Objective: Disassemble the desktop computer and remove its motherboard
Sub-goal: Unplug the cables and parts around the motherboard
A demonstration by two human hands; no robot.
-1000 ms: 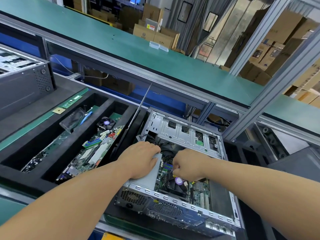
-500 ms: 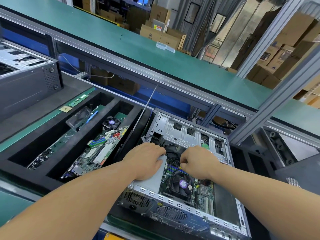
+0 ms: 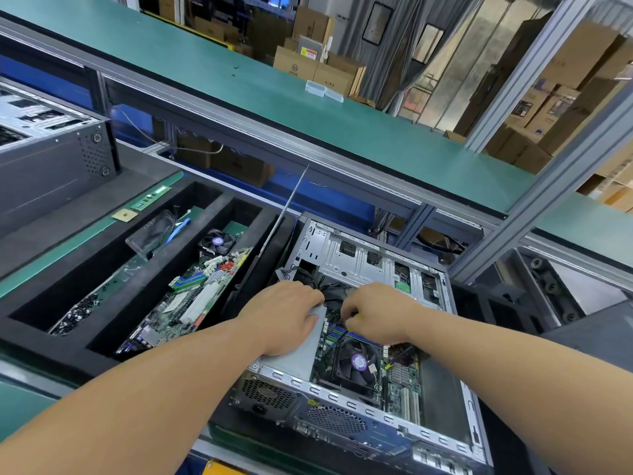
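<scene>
Head view — left hand [image 3: 284, 317] flat on power supply [image 3: 301, 351]; right hand [image 3: 373, 313] curled, grasp hidden.

Bright, even light, wide-angle warp at the edges

Light seems to come from above, plus daylight through the curtained opening [image 3: 472, 46] at the back, which looks a bit washed out. Shadows are soft; the deep black tray [image 3: 144, 341] slots stay dark inside. Mild sheen on the metal case [image 3: 356, 262] and green shelf [image 3: 274, 84]. Straight rails bow toward the corners, fisheye style. Forearms at the bottom are huge and slightly soft; the centre is sharp enough.
</scene>
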